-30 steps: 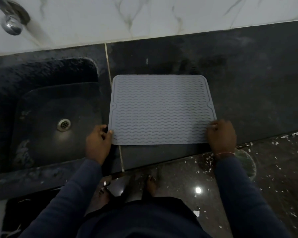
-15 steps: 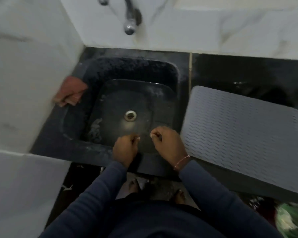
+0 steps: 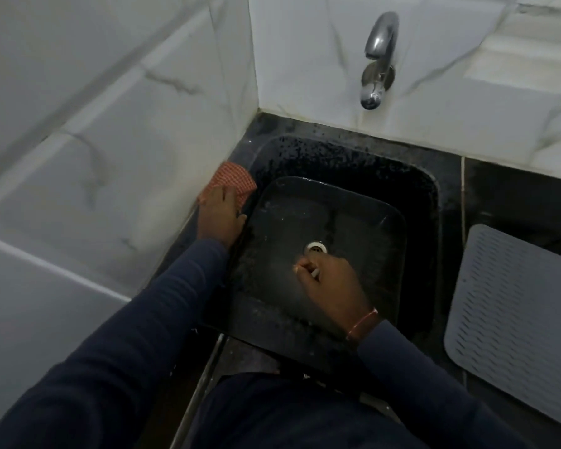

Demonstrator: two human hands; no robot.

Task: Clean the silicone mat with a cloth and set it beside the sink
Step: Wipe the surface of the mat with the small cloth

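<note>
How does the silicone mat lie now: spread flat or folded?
Spread flat. The silicone mat lies unfolded on the dark counter beside the sink, ribbed face up.

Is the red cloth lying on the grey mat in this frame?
No, the red cloth lies left of the sink under the left hand; the grey mat lies on its right.

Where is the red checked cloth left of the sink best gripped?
Pinch the red checked cloth at its corner nearest the sink, coming from above on the sink side. The tiled wall shuts off its other side, and the left hand rests on top of it.
</note>
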